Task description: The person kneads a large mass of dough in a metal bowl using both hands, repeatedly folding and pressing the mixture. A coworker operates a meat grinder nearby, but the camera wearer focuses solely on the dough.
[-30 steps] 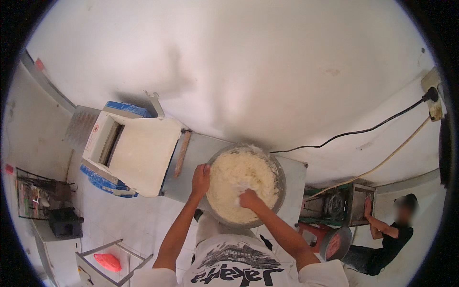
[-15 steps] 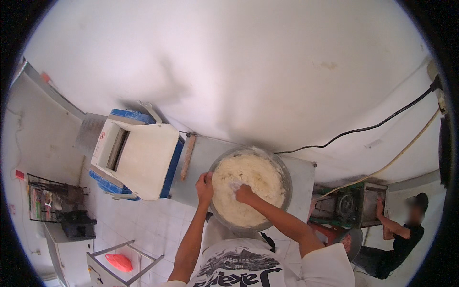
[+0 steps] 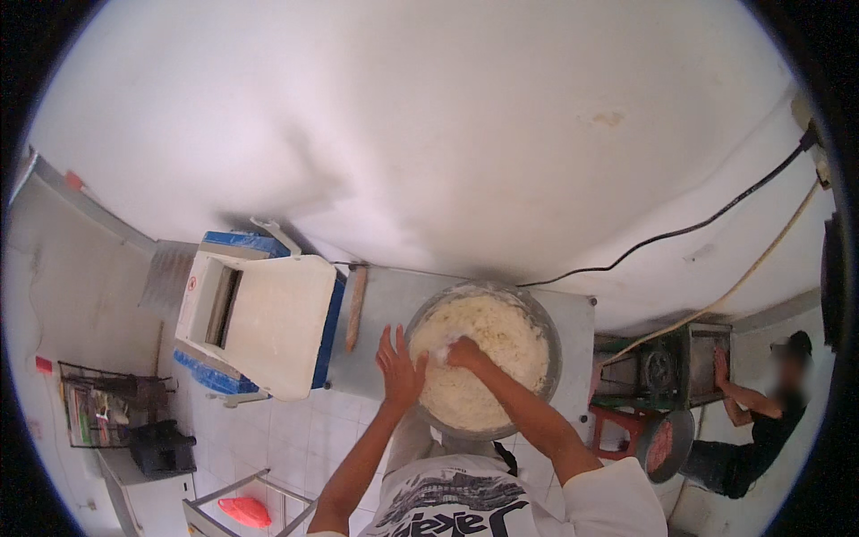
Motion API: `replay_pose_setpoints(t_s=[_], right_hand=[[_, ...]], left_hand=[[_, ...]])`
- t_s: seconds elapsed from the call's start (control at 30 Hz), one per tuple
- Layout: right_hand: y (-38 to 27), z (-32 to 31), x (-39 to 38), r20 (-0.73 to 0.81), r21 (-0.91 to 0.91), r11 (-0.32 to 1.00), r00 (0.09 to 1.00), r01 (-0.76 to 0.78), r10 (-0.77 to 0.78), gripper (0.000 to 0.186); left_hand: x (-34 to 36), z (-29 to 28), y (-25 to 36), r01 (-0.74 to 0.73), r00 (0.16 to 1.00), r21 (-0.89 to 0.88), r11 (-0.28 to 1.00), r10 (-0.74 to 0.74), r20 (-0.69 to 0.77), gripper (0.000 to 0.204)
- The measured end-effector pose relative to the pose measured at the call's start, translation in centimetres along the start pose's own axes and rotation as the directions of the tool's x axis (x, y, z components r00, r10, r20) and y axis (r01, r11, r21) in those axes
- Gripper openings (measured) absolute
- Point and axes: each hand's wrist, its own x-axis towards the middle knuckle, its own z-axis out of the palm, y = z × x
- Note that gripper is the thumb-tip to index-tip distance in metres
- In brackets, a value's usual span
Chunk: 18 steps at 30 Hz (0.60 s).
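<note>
A wide grey metal bowl point(image 3: 552, 340) stands on the table, filled with pale, crumbly dough point(image 3: 488, 394). Into its left part reaches my right hand point(image 3: 463, 353), fingers closed at the dough's surface. A small whitish patch shows beside those fingers; whether it is dough or a held object I cannot make out. My left hand point(image 3: 402, 371) is open at the bowl's left rim, fingers spread and pointing away from me. Between the bowl and a white and blue roller machine point(image 3: 277, 313) lies a wooden rolling pin point(image 3: 356, 309).
The grey table point(image 3: 573, 327) backs onto a white wall with a black cable point(image 3: 662, 245). At right, another person point(image 3: 761, 403) reaches to a green-framed machine point(image 3: 659, 369), beside a red stool point(image 3: 617, 421) and a pan point(image 3: 684, 438). A metal frame point(image 3: 295, 519) stands lower left.
My left hand has let go of the bowl's rim and spread its fingers. The right hand stays in the dough, still closed. The view has shifted slightly.
</note>
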Motion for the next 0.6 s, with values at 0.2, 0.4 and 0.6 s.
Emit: replay_pose_setpoints(t_s=[0.2,0.4,0.6], right_hand=[[-7.2,-4.6,-9.2,-0.264,0.213,0.97,0.963,0.116,-0.057,0.05],[8.8,4.1,-12.8,-0.215,0.485,0.772,0.8,-0.41,0.56,0.052],[9.8,5.2,-6.5,0.063,0.118,0.874,0.882,-0.472,0.467,0.047]], left_hand=[[6.4,1.4,-5.1,-0.169,0.986,-0.104,0.98,0.167,-0.03,0.042],[8.0,4.1,-5.1,0.024,0.998,-0.499,0.866,0.012,0.069,0.028],[9.1,5.2,-3.4,0.057,0.962,-0.629,0.775,0.125,0.241,0.037]])
